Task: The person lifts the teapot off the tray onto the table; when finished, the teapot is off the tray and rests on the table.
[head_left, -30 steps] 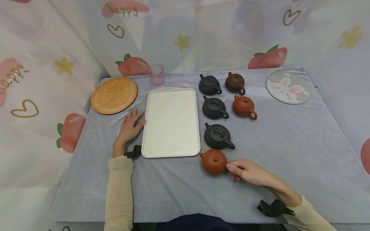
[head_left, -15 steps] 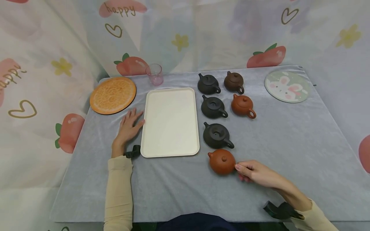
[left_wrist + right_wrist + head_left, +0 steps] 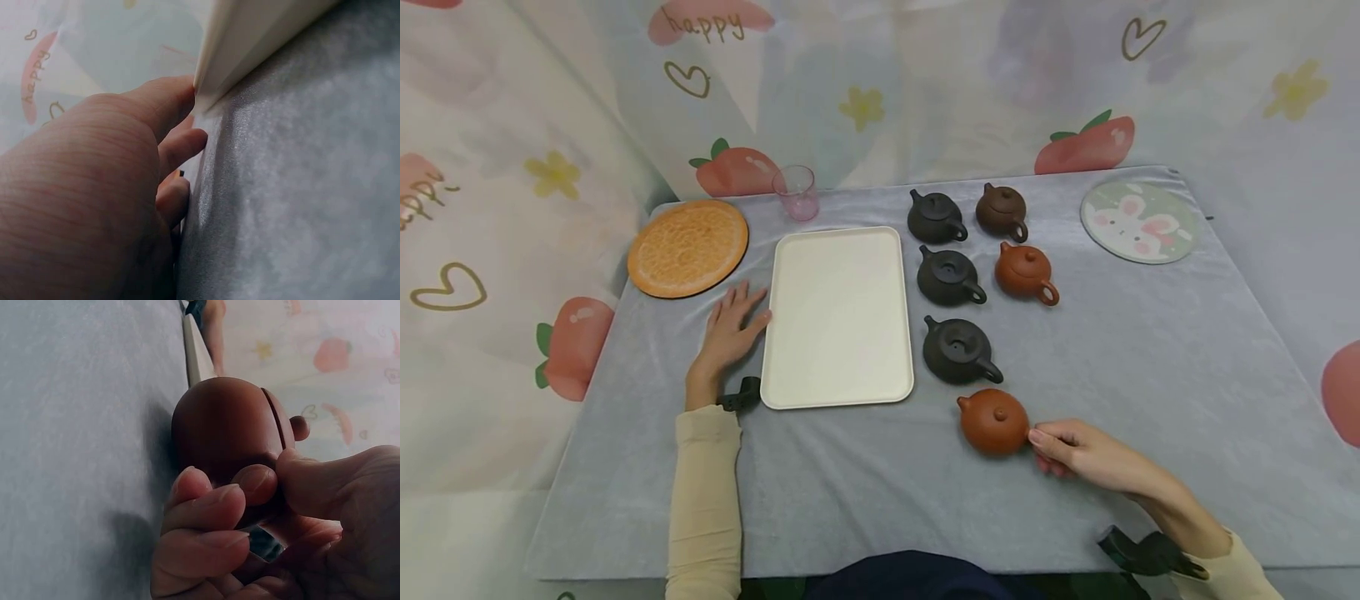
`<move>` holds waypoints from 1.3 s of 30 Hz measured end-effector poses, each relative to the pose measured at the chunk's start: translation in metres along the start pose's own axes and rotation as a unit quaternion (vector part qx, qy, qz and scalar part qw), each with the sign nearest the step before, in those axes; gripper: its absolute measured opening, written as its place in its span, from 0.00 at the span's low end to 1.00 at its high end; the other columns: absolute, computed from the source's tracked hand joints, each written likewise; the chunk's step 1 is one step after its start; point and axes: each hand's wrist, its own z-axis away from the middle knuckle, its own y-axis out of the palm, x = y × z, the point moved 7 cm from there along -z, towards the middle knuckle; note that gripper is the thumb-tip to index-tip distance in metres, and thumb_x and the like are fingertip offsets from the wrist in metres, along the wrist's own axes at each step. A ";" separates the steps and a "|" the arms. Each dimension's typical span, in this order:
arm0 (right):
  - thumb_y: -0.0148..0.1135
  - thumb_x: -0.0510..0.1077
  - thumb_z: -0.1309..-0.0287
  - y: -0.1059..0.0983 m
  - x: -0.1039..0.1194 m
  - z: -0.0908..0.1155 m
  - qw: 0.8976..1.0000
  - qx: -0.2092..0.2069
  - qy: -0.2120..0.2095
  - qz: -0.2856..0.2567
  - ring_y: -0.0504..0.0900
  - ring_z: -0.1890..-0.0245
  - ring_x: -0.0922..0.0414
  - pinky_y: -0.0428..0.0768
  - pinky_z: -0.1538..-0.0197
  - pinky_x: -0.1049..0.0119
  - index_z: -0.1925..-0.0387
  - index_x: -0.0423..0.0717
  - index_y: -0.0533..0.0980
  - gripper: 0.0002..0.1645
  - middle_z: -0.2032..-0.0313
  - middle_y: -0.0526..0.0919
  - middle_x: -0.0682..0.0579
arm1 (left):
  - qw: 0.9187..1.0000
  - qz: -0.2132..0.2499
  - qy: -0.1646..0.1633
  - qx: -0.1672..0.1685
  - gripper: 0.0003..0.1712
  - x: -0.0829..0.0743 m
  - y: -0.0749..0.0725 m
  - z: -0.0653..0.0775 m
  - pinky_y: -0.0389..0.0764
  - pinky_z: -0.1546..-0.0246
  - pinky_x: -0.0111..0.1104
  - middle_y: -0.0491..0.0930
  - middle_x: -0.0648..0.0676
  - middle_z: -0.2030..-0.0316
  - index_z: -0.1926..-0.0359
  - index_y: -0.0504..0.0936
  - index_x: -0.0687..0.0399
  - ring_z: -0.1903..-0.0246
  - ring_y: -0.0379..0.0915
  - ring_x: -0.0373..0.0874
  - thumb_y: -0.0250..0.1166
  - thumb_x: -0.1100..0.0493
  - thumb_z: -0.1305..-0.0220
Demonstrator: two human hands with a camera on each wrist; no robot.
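My right hand [image 3: 1090, 454] pinches the handle end of a round orange-brown clay teapot [image 3: 992, 421], its spout pointing left. In the right wrist view, thumb and curled fingers hide the handle of the teapot [image 3: 219, 425], which casts a shadow on the cloth; whether it touches the cloth I cannot tell. My left hand [image 3: 726, 333] lies with spread fingers along the left side of a cream rectangular tray [image 3: 838, 321]. Its thumb touches the rim of the tray [image 3: 250, 37] in the left wrist view.
Behind the held teapot stand several others: a black teapot [image 3: 958, 350], another black teapot [image 3: 949, 275], an orange-brown teapot [image 3: 1025, 271] and a dark brown teapot [image 3: 1002, 208] among them. A round wood-patterned mat [image 3: 688, 248], pink glass [image 3: 797, 196] and rabbit mat [image 3: 1138, 223] lie farther back.
My right hand has moved to the right with the orange-brown teapot, away from the tray's near right corner. The left hand stays beside the tray; the head view has shifted slightly.
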 end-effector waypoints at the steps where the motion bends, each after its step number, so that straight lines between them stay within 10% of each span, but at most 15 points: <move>1: 0.43 0.48 0.24 -0.001 -0.001 0.001 1.000 0.001 -0.001 -0.002 0.63 0.84 0.64 0.65 0.78 0.64 0.72 0.34 0.74 0.26 0.82 0.70 0.53 | 1.000 0.001 0.000 0.001 0.37 0.000 0.000 0.000 0.28 0.27 0.52 0.38 0.59 0.23 0.25 0.57 0.53 0.23 0.26 0.57 0.49 0.40 0.26; 39: 0.38 0.49 0.22 -0.068 -0.030 0.024 0.997 -0.069 0.036 0.004 0.71 0.77 0.51 0.70 0.74 0.61 0.72 0.35 0.70 0.26 0.73 0.76 0.43 | 1.000 0.011 0.008 -0.004 0.37 0.001 0.000 0.001 0.28 0.27 0.52 0.38 0.60 0.23 0.25 0.57 0.52 0.23 0.26 0.56 0.48 0.40 0.26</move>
